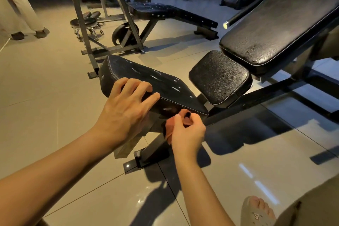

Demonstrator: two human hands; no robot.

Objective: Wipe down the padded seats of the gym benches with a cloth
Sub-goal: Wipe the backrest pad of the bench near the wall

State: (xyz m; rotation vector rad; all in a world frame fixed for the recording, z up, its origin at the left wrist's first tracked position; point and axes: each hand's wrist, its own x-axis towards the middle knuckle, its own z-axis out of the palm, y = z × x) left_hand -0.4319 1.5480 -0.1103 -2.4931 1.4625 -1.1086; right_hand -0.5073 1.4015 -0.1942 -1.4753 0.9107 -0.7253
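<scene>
A black padded seat [157, 82] with white stitching stands in the middle, worn in pale patches. My left hand [126, 108] rests on its near left edge, fingers curled over the rim. Just below the seat's near side my right hand [187, 132] grips a bunched orange-brown cloth [183, 117] and presses it against the pad's side. Right of this seat sits a second, smaller black seat pad [220, 77] with its long inclined backrest [282, 24].
A third bench [174, 14] with a steel frame and rollers stands behind. A person's legs [20, 5] are at the far left. A chrome bar [245, 11] juts out beside the backrest. My sandalled foot [256, 211] is on the glossy tiled floor at bottom right.
</scene>
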